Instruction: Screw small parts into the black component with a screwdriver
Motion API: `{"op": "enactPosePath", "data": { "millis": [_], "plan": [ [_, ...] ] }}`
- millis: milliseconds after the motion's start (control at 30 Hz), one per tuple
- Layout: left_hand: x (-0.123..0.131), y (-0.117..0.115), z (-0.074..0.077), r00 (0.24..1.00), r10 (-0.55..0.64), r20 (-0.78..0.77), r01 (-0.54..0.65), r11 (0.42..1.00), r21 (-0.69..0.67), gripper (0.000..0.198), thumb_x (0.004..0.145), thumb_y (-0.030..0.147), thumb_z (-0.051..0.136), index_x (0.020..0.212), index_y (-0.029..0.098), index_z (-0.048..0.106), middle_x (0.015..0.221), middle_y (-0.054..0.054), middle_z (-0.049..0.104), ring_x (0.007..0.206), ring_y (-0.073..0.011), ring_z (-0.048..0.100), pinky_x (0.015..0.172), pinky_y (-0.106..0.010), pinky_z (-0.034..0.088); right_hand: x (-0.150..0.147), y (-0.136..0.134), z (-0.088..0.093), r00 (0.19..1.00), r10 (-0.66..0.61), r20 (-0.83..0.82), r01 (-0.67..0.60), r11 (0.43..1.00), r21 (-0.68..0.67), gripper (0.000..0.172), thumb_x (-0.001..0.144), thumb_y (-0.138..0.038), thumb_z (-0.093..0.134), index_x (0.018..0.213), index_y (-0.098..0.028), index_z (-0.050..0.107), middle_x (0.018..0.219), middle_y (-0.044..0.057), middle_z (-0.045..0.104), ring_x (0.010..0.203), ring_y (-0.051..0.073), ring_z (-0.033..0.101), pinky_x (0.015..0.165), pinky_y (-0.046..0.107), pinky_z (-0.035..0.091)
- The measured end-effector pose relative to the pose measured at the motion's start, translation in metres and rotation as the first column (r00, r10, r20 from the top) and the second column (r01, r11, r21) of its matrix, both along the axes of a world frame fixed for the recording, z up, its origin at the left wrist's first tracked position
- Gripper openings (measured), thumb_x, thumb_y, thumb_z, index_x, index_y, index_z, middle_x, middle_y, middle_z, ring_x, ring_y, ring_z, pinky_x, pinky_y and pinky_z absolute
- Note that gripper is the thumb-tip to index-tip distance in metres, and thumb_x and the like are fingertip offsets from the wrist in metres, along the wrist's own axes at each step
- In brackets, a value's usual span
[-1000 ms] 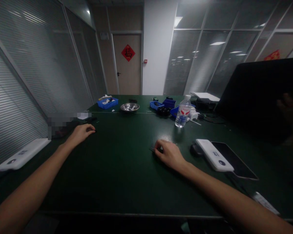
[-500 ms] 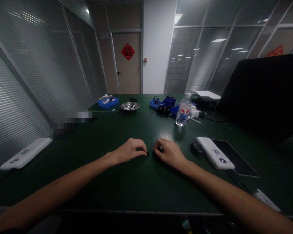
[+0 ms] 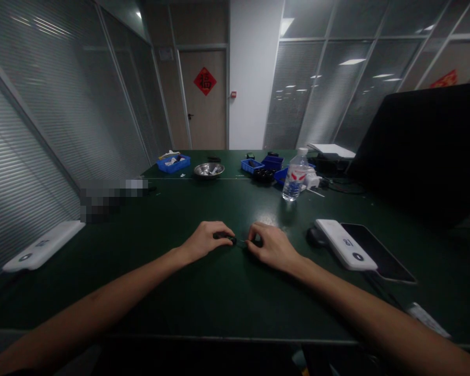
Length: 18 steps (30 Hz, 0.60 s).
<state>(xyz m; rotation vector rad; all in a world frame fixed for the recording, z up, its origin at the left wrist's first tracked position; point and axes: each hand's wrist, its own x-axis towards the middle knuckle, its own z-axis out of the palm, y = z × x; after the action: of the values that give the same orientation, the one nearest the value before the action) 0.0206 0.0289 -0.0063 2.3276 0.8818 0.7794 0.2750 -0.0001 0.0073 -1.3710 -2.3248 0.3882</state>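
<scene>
My left hand (image 3: 203,241) and my right hand (image 3: 272,246) rest close together on the dark green table (image 3: 203,292), near its middle. The left hand's fingers are curled round a small black part (image 3: 224,237). The right hand's fingers pinch a thin dark tool (image 3: 243,242) whose tip points left at that part. The two hands nearly touch. What the small part is stays too dark to make out.
To the right lie a white power bank (image 3: 344,250), a black phone (image 3: 379,258) and a dark round object (image 3: 315,237). Further back stand a water bottle (image 3: 295,176), blue bins (image 3: 254,166), a metal bowl (image 3: 209,169) and a large black panel (image 3: 426,151). Another white device (image 3: 43,250) lies left.
My left hand came from the far left of the table to the middle and closed on a small black part beside my right hand. The right hand stayed put.
</scene>
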Motion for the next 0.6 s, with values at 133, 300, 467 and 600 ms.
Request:
{"op": "enactPosePath", "data": {
  "millis": [133,300,467,600],
  "plan": [
    [0.0009,-0.0008,0.0003,0.997,0.077,-0.031,-0.079,0.996,-0.045,0.026,0.084,0.032,0.077,0.108,0.024,0.076,0.1,-0.006,0.072,0.085,-0.019,0.064,0.075,-0.031,0.05,-0.0019,-0.0003,-0.0027,1.0,0.007,-0.015,-0.007,1.0,0.0,0.01,0.089,-0.03,0.064,0.093,-0.021,0.065,0.094,0.003,0.065,0.077,0.016,0.058,0.067,0.027,0.039],
    [0.0022,-0.0039,0.0027,0.999,0.043,-0.02,-0.045,0.995,-0.086,0.021,0.085,0.034,0.075,0.104,0.024,0.078,0.1,-0.007,0.072,0.086,-0.0193,0.064,0.076,-0.032,0.049,-0.0051,-0.0055,0.0003,0.998,0.048,-0.032,-0.048,0.999,-0.004,0.01,0.09,-0.029,0.063,0.094,-0.021,0.065,0.096,0.003,0.065,0.079,0.016,0.059,0.069,0.027,0.041],
    [0.0023,-0.0078,0.0045,1.0,0.019,0.007,-0.018,0.996,-0.086,0.02,0.087,0.032,0.074,0.104,0.023,0.077,0.101,-0.007,0.072,0.089,-0.0193,0.066,0.08,-0.032,0.051,-0.0057,-0.0077,0.0019,0.996,0.065,-0.056,-0.064,0.998,0.008,0.007,0.09,-0.026,0.063,0.093,-0.02,0.064,0.094,0.003,0.064,0.078,0.015,0.058,0.069,0.027,0.041],
    [0.0024,-0.0089,0.0043,0.999,0.034,0.029,-0.031,0.994,-0.104,0.02,0.089,0.031,0.073,0.106,0.021,0.077,0.1,-0.006,0.073,0.09,-0.0194,0.067,0.081,-0.031,0.051,-0.0057,-0.0057,-0.0023,0.99,0.076,-0.116,-0.074,0.997,0.02,0.007,0.092,-0.026,0.062,0.093,-0.019,0.063,0.091,0.003,0.064,0.077,0.016,0.057,0.066,0.026,0.04]
  ]
}}
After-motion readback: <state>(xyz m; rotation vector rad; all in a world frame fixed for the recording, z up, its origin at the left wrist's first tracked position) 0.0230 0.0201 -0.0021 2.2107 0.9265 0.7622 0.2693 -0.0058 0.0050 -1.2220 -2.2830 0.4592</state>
